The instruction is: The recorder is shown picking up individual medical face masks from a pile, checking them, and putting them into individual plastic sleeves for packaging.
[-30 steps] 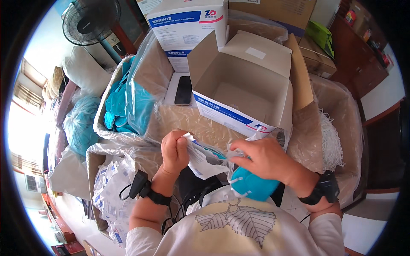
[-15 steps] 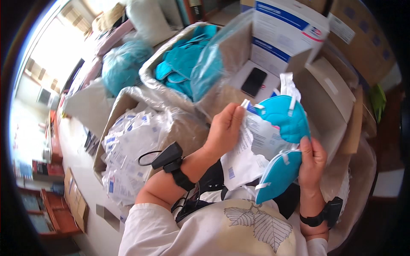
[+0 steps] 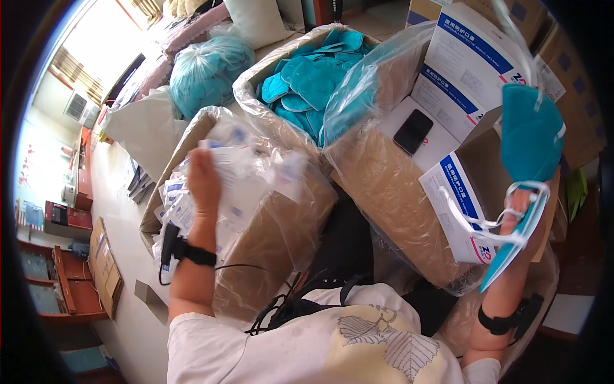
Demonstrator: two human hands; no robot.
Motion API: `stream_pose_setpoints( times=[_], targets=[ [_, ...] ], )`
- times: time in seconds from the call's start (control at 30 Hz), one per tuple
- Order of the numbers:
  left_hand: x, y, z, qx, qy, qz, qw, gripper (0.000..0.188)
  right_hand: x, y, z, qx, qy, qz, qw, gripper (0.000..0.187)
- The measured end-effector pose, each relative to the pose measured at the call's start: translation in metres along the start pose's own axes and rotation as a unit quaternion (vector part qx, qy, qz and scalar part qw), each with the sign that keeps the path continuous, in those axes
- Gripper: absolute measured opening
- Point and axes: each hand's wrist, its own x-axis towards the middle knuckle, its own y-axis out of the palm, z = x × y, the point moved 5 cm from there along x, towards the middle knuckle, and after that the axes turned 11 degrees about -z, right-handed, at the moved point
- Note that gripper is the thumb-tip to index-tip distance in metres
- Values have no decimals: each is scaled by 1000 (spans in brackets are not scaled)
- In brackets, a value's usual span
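My right hand [image 3: 515, 214] is closed on teal cup-shaped face masks at the right. One mask [image 3: 531, 137] stands up beyond the fingers, and another [image 3: 511, 253] hangs below, seen nearly edge-on. Loose white straps loop around the hand. My left hand [image 3: 204, 182] is over the left plastic-lined box [image 3: 262, 256], which holds torn white wrappers [image 3: 176, 192]. Beside its fingertips a white printed wrapper [image 3: 284, 174] is smeared by motion. Those fingers are blurred and partly hidden, so whether they grip the wrapper does not show.
A lined box [image 3: 246, 89] of loose teal masks stands ahead. Right of it are white-and-blue cartons [image 3: 473, 54], an open carton [image 3: 457, 211] and a black phone [image 3: 413, 132]. A clear bag of teal items [image 3: 208, 70] sits at the far left.
My left hand has swung left from the masks to above the wrapper box. My right hand has moved right with the masks, away from my lap. The view has shifted too.
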Motion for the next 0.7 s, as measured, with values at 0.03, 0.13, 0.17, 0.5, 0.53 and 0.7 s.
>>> stream_pose_setpoints(
  times=[0.03, 0.13, 0.17, 0.5, 0.53, 0.7],
  targets=[
    [12, -18, 2, 54, 70, -70, 994, 17, -1, -4, -3, 74, 48, 14, 996, 33],
    [-5, -8, 35, 198, 256, 8, 946, 11, -39, 36, 5, -26, 119, -129, 984, 31],
    [-25, 3, 60, 230, 257, 101, 933, 12, -42, 37, -1, -35, 126, -100, 986, 32],
    [-168, 62, 337, 63, 35, 467, 881, 48, -88, -2, -19, -208, 108, -44, 971, 19],
    [-159, 56, 344, 101, 35, 488, 866, 47, -90, 1, -22, -222, 104, -31, 969, 18],
    [-155, 53, 380, 261, 11, 568, 781, 43, -94, 10, -19, -248, 126, 46, 959, 22]
  ],
)
